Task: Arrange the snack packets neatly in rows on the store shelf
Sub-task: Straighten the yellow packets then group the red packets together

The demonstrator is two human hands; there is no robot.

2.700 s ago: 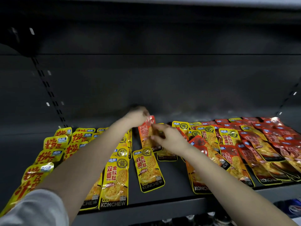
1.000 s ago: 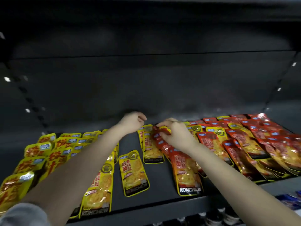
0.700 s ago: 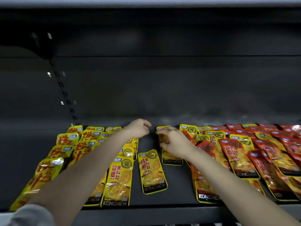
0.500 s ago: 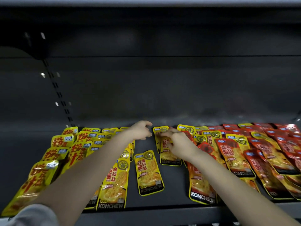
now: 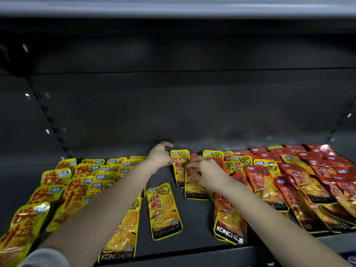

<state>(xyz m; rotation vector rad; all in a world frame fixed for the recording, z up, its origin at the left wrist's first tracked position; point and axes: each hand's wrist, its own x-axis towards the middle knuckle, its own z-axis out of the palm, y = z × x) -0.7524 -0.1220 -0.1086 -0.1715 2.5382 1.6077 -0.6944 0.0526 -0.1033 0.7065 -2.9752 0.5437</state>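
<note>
Both my hands are at the back of the shelf (image 5: pixel 194 216), between the yellow pile (image 5: pixel 73 191) on the left and the red packets (image 5: pixel 312 170) on the right. My right hand (image 5: pixel 209 175) curls its fingers over the top of a flat yellow packet (image 5: pixel 193 189), which overlaps a rear packet (image 5: pixel 180 158). My left hand (image 5: pixel 159 156) sits loosely curled at that rear packet's edge; I cannot tell whether it pinches it. A lone packet (image 5: pixel 164 211) lies nearer the front.

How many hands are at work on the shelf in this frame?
2. The left hand is at the left edge of the back yellow packet; the right hand curls its fingers on the front yellow packet. No other shows.
</note>
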